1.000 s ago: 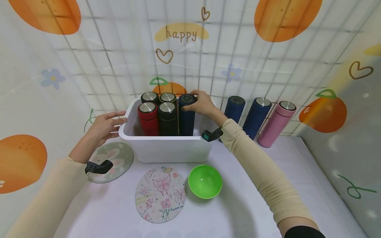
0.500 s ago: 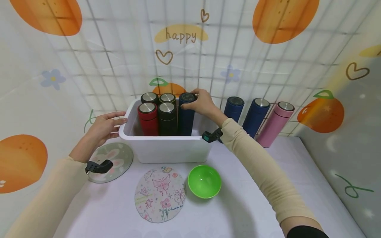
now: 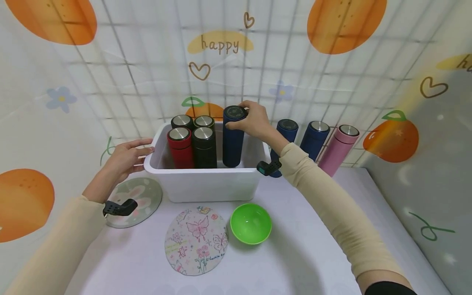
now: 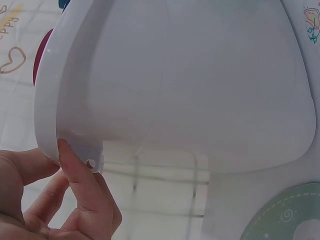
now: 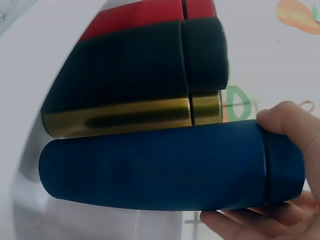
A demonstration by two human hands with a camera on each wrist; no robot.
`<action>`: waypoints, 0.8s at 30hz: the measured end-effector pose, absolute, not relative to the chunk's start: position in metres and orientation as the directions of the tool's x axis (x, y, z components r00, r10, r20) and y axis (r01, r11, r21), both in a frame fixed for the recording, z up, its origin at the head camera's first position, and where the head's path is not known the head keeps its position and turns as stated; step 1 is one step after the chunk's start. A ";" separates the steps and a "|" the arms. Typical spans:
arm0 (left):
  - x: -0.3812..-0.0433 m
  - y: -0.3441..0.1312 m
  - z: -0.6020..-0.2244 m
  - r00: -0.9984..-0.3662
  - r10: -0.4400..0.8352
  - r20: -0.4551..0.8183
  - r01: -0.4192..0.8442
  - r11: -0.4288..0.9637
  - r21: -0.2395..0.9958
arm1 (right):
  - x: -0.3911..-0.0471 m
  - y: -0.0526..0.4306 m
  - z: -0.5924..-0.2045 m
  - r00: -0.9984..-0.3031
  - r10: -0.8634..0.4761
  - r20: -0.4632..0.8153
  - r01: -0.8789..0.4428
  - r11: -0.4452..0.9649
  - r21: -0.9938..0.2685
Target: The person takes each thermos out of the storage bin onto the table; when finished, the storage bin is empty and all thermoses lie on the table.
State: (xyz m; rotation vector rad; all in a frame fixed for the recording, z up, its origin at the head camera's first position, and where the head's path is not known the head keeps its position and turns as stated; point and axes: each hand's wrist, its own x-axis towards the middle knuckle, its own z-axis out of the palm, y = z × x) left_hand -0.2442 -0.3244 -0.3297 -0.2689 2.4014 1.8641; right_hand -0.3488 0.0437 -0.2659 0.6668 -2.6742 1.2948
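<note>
My right hand grips a dark blue thermos bottle around its lid, thumb on one side and fingers on the other. The bottle stands upright inside the white plastic bin, raised above its neighbours; its whole length to the base shows in the right wrist view. Left of it in the bin are a red thermos, a black thermos, a gold thermos and another with a steel-topped lid. My left hand pinches the bin's left rim between thumb and fingers.
To the bin's right stand two blue thermoses and a pink thermos, by the wall curtain. A green bowl and a round butterfly mat lie in front; a grey-green rabbit mat lies at left.
My right hand has lifted the blue thermos higher in the bin, opening a gap from the black one. My left hand keeps its hold on the rim. The head view has shifted slightly.
</note>
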 end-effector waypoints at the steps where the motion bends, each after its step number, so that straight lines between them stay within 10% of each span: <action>1: -0.244 -0.324 -0.330 -0.980 -0.082 -0.179 -0.193 0.239 0.952 | -0.348 0.045 -0.265 -0.900 -0.339 0.273 -0.425 0.546 -0.722; 24: -0.243 -0.324 -0.328 -0.977 -0.089 -0.193 -0.210 0.248 0.946 | -0.326 0.064 -0.247 -0.886 -0.316 0.340 -0.461 0.511 -0.726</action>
